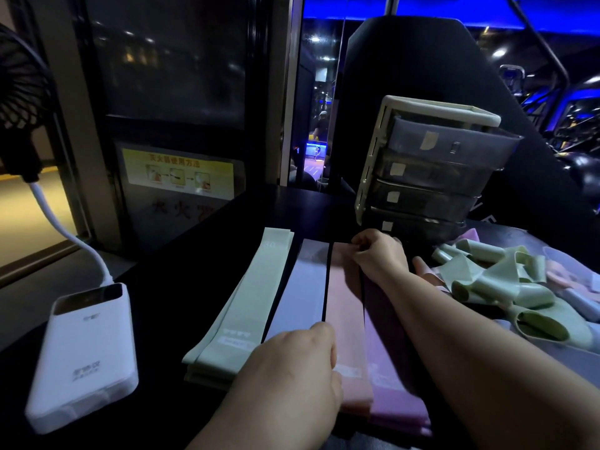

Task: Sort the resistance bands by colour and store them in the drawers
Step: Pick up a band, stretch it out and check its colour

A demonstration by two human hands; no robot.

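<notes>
Head view, dim light. Four flat stacks are lying side by side on the dark surface (pixel 194 254), running 6 to 12 o'clock: green bands (pixel 246 306), lavender bands (pixel 302 287), pink band (pixel 344 319), purple bands (pixel 389 368). The hands are working apart. The right hand (pixel 380 254) is pinching the pink band's far end. The left hand (pixel 292 368) is curling down over its near end, probably gripping it. A loose pile of unsorted bands (pixel 506 287), mostly green, is sitting at 3 o'clock. The drawer unit (pixel 431 177) is standing at 1 o'clock, just behind the right hand. A white power bank (pixel 84 355) is lying at 8 o'clock, its cable (pixel 65 228) running up toward a fan (pixel 19 102) at 10.
</notes>
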